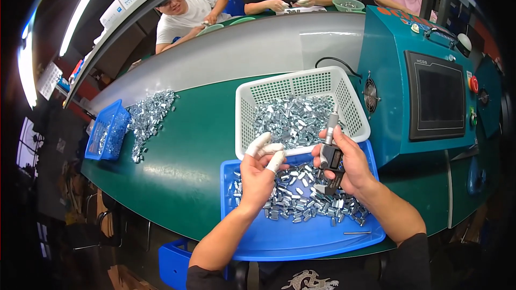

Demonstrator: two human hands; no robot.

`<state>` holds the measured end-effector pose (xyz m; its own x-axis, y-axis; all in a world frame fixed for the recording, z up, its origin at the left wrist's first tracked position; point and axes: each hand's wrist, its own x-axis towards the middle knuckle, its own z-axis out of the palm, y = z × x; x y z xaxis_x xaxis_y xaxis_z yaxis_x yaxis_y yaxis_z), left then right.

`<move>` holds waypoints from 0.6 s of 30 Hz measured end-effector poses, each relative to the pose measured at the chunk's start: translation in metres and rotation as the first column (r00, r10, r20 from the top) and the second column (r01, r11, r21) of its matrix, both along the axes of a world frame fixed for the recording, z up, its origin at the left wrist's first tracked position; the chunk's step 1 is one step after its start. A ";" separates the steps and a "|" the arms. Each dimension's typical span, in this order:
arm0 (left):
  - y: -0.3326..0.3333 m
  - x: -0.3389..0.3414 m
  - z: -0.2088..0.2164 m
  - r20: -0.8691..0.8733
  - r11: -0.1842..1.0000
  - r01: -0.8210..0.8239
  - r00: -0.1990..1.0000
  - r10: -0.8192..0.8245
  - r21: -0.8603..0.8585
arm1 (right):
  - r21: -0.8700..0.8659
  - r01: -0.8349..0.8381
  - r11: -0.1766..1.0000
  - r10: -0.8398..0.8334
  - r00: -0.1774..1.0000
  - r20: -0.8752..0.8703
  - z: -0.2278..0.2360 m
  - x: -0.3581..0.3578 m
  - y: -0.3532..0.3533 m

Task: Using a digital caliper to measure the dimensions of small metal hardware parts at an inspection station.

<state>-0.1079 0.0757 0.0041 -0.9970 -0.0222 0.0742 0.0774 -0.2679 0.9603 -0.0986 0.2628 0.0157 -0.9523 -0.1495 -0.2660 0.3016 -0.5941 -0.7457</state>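
The right hand (352, 166)'s fingers (339, 135) grip a micrometer (331, 158) above the blue tray (303, 241); it looks rigid, dense and delicate, best held by its frame. The left hand (258, 176)'s fingers (259, 144) curl close together, their contents unclear.

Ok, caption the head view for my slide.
Right grip holds a digital micrometer; left grip, in white finger covers, hovers over a blue tray of small metal parts.
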 end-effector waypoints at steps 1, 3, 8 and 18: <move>-0.002 -0.001 -0.003 -0.007 1.000 -0.002 1.000 0.002 0.002 | 0.002 -0.002 1.000 0.002 1.000 -0.007 0.000 0.000 0.000; -0.008 0.003 -0.015 -0.078 0.943 0.013 0.996 -0.041 -0.332 | 0.000 -0.004 1.000 0.004 1.000 -0.007 0.001 0.000 0.001; -0.005 0.027 -0.020 -0.086 0.274 0.052 0.879 -0.469 -0.960 | 0.007 0.002 1.000 -0.003 1.000 0.014 0.000 -0.001 -0.001; -0.007 0.029 -0.033 -0.016 0.057 0.016 0.855 -0.518 -0.998 | 0.008 -0.006 1.000 0.006 1.000 0.031 0.000 -0.002 -0.003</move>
<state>-0.0791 0.0687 -0.0290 -0.8148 0.5782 0.0424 0.5592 0.7644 0.3208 -0.1006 0.2602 0.0162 -0.9427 -0.1527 -0.2966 0.3281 -0.5862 -0.7408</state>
